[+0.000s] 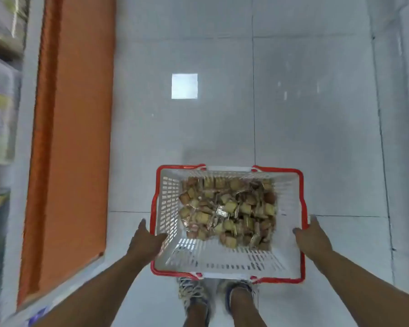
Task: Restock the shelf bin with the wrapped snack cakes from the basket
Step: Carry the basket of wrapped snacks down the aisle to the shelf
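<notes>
A white plastic basket [291,194] with a red rim sits low in front of me, over my shoes. Several wrapped snack cakes [227,211], brown and tan in clear wrappers, fill its bottom. My left hand [144,239] holds the basket's left rim, thumb inside the wall and fingers outside. My right hand [313,237] holds the right rim the same way, thumb on the red edge. Whether the basket rests on the floor or hangs just above it, I cannot tell. The shelf bin is not clearly visible; the blurred shelf [3,102] stands at the far left.
An orange strip [71,138] runs along the foot of the shelf on the left. Grey floor tiles [293,102] spread ahead, with a bright square light reflection [184,86]. My two shoes [194,296] stand under the basket's near edge.
</notes>
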The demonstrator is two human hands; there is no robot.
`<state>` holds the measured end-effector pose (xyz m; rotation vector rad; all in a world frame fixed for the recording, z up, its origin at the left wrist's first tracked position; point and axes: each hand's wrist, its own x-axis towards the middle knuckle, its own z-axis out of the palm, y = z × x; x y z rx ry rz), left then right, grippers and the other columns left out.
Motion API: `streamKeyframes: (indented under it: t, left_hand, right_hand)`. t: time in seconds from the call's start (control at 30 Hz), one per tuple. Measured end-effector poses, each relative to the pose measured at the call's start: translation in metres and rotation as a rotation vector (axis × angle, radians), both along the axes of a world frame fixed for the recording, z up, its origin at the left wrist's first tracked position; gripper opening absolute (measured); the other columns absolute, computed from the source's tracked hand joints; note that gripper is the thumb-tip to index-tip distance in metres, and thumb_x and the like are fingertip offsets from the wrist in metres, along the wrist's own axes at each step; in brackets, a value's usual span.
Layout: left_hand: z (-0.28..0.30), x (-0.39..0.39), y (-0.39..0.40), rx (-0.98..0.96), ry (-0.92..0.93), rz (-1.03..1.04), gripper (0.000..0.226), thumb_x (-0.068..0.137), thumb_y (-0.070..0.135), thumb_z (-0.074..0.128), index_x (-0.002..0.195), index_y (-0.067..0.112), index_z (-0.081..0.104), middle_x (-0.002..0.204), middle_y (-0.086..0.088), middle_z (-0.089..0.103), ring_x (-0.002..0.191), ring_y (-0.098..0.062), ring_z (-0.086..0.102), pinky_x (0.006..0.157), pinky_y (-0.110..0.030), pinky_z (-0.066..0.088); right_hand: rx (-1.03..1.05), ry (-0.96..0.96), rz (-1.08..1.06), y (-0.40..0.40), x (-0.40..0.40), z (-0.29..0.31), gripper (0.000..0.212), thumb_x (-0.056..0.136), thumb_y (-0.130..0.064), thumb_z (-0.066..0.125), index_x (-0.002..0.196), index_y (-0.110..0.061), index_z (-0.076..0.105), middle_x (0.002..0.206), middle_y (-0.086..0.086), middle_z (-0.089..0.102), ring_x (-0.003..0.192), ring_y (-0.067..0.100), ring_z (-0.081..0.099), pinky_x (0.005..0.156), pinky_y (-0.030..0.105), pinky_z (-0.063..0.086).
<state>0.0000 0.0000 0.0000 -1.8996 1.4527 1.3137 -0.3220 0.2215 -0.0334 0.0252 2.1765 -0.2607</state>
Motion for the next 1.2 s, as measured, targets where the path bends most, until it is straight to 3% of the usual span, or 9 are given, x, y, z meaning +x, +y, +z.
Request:
streamKeyframes:
  t: [0.13,0.2,0.3,0.43,0.57,0.67,0.8,0.93,1.2]
  left_hand:
    - [-0.038,0.013,-0.003,-0.021,-0.007,0.094,0.043,0.102,0.035,0.060,0.138,0.012,0.055,0.125,-0.007,0.070,0.089,-0.016,0.068,0.073,-0.030,0.054]
    - [-0.039,0.013,-0.007,0.007,-0.007,0.100,0.033,0.102,0.031,0.060,0.129,0.013,0.058,0.115,-0.005,0.071,0.088,-0.018,0.068,0.073,-0.033,0.055]
    - [-0.017,-0.001,-0.026,-0.041,-0.012,0.078,0.022,0.100,0.018,0.063,0.121,0.013,0.057,0.113,-0.009,0.070,0.091,-0.027,0.070,0.079,-0.044,0.059]
    - [0.069,-0.019,-0.062,-0.081,0.015,0.029,0.028,0.099,0.012,0.063,0.127,0.012,0.058,0.112,-0.013,0.070,0.096,-0.036,0.069,0.085,-0.054,0.059]
    - [0.212,-0.045,-0.097,-0.133,0.019,-0.057,0.044,0.099,0.016,0.064,0.141,0.007,0.054,0.125,-0.014,0.067,0.101,-0.030,0.065,0.089,-0.042,0.053]
    - [0.314,-0.070,-0.131,-0.252,-0.004,-0.048,0.049,0.099,0.017,0.065,0.142,-0.001,0.050,0.137,-0.027,0.060,0.121,-0.044,0.058,0.101,-0.047,0.046]
    - [0.406,-0.106,-0.193,-0.344,0.087,-0.001,0.049,0.101,0.019,0.062,0.145,0.003,0.049,0.136,-0.024,0.062,0.121,-0.044,0.061,0.103,-0.049,0.049]
    - [0.450,-0.142,-0.265,-0.352,0.156,0.028,0.053,0.101,0.018,0.062,0.148,0.002,0.044,0.137,-0.025,0.061,0.123,-0.044,0.061,0.104,-0.055,0.051]
    - [0.465,-0.224,-0.429,-0.317,0.206,0.002,0.068,0.097,0.025,0.070,0.154,0.007,0.039,0.142,-0.021,0.059,0.118,-0.040,0.063,0.099,-0.047,0.055]
  right_hand:
    - [0.021,0.127,0.054,0.021,0.003,-0.038,0.033,0.100,-0.013,0.054,0.131,-0.005,0.044,0.118,0.020,0.065,0.091,0.033,0.059,0.081,0.037,0.046]
    - [0.066,0.115,0.126,0.023,-0.006,-0.037,0.021,0.100,-0.014,0.055,0.118,-0.007,0.046,0.107,0.018,0.064,0.083,0.030,0.054,0.077,0.037,0.045]
    - [0.086,0.071,0.141,0.008,-0.031,-0.013,0.027,0.099,-0.015,0.057,0.122,-0.002,0.051,0.106,0.017,0.063,0.087,0.032,0.059,0.076,0.035,0.045]
    - [0.060,-0.055,0.106,-0.015,-0.057,0.078,0.024,0.098,-0.012,0.055,0.118,0.000,0.056,0.108,0.019,0.065,0.095,0.035,0.065,0.075,0.034,0.051]
    - [-0.007,-0.116,0.066,-0.046,-0.083,0.219,0.019,0.096,-0.008,0.053,0.112,0.001,0.060,0.101,0.018,0.067,0.088,0.030,0.065,0.069,0.031,0.049]
    - [-0.093,-0.064,0.024,-0.086,-0.105,0.326,0.014,0.092,-0.007,0.058,0.100,0.001,0.067,0.095,0.020,0.070,0.088,0.036,0.068,0.074,0.036,0.053]
    - [-0.226,0.073,0.017,-0.157,-0.141,0.425,0.010,0.091,-0.013,0.062,0.098,-0.008,0.066,0.090,0.010,0.069,0.085,0.031,0.066,0.083,0.043,0.056]
    - [-0.269,0.114,0.028,-0.235,-0.186,0.473,0.011,0.093,-0.013,0.063,0.101,-0.006,0.066,0.094,0.012,0.069,0.088,0.034,0.066,0.084,0.044,0.056]
    - [-0.215,0.192,-0.036,-0.393,-0.269,0.500,0.027,0.094,-0.012,0.063,0.112,0.008,0.062,0.108,0.026,0.066,0.097,0.043,0.064,0.091,0.051,0.056]
